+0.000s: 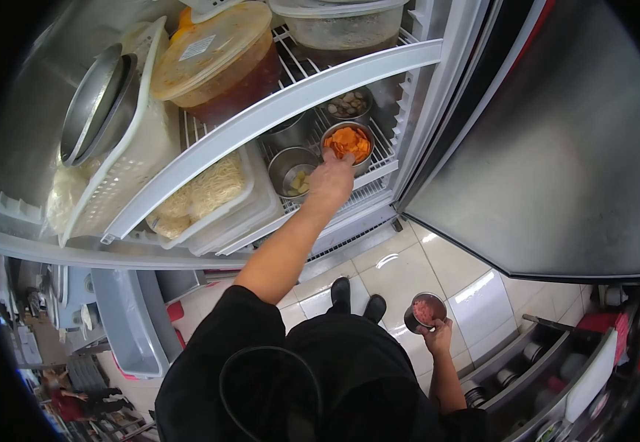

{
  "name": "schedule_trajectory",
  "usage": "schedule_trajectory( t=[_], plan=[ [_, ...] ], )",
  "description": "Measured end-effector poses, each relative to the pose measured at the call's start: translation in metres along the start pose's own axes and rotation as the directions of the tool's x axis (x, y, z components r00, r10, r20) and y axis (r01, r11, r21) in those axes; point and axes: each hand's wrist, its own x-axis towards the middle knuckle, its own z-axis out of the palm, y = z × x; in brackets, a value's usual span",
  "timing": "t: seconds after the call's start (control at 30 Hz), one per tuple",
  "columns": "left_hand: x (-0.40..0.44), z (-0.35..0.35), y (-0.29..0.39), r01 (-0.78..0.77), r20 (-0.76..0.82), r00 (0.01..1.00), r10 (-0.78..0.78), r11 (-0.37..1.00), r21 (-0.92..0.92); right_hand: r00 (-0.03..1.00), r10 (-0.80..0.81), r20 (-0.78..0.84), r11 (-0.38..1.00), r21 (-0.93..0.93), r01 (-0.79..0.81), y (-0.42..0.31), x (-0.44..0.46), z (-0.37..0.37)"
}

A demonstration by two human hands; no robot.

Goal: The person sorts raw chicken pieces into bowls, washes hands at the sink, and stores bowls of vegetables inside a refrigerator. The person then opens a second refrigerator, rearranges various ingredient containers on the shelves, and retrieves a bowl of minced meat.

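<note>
My left hand [332, 179] reaches into the fridge, its fingers bent and closed on orange carrot slices [348, 140] at the near side of a round metal container [369, 156]. How much the fingertips hold is hidden. Beside that hand is another metal container [281, 163] with a few pale yellow pieces [300, 181] at its bottom. Low on the right, over the tiled floor, my right hand [438, 337] grips a small metal cup [413, 320]. Pink pieces that look like raw meat [424, 312] lie inside the cup.
A white shelf bar [283, 110] arches above my left forearm. Noodles [213, 188] fill a plastic tub on the left, near a lidded tub [217, 51]. The fridge door [555, 147] stands open at right. Behind it is a counter with metal containers [508, 377]. A person [69, 401] is far off.
</note>
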Motion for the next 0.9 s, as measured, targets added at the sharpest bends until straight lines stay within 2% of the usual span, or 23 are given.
schedule_trajectory(
  t=[0.13, 0.27, 0.37, 0.43, 0.57, 0.73, 0.83, 0.9],
  plan=[
    [0.006, 0.014, -0.012, -0.025, -0.144, 0.99, 0.016, 0.997, -0.066, 1.0, 0.001, 0.014, 1.0, 0.007, -0.001, 0.0, 0.0, 0.007],
    [0.01, 0.018, -0.028, -0.133, -0.2, 0.973, 0.113, 0.987, -0.09, 1.0, 0.006, 0.029, 1.0, 0.019, -0.007, 0.001, -0.004, 0.007],
    [-0.001, 0.004, -0.029, -0.211, -0.24, 0.954, 0.178, 0.97, -0.122, 0.999, -0.035, -0.011, 0.999, -0.022, 0.034, 0.011, -0.007, 0.011],
    [-0.008, -0.007, -0.028, -0.252, -0.316, 0.93, 0.188, 0.951, -0.177, 1.0, 0.007, 0.008, 1.0, 0.009, -0.007, 0.015, -0.007, 0.008],
    [-0.012, -0.044, -0.016, -0.318, -0.39, 0.89, 0.235, 0.934, -0.163, 0.998, 0.055, 0.009, 0.998, 0.013, -0.055, 0.018, -0.008, 0.007],
    [0.053, -0.065, -0.006, -0.331, -0.451, 0.858, 0.244, 0.935, -0.124, 0.998, 0.057, -0.014, 0.998, 0.014, -0.057, 0.013, -0.008, 0.01],
    [0.106, -0.052, -0.014, -0.384, -0.499, 0.797, 0.34, 0.923, 0.014, 0.997, 0.076, -0.009, 0.997, 0.02, -0.075, 0.01, -0.012, 0.011],
    [0.125, -0.041, -0.016, -0.363, -0.472, 0.818, 0.329, 0.931, 0.02, 0.995, 0.099, 0.0, 0.995, 0.022, -0.099, 0.009, -0.019, 0.01]
  ],
)
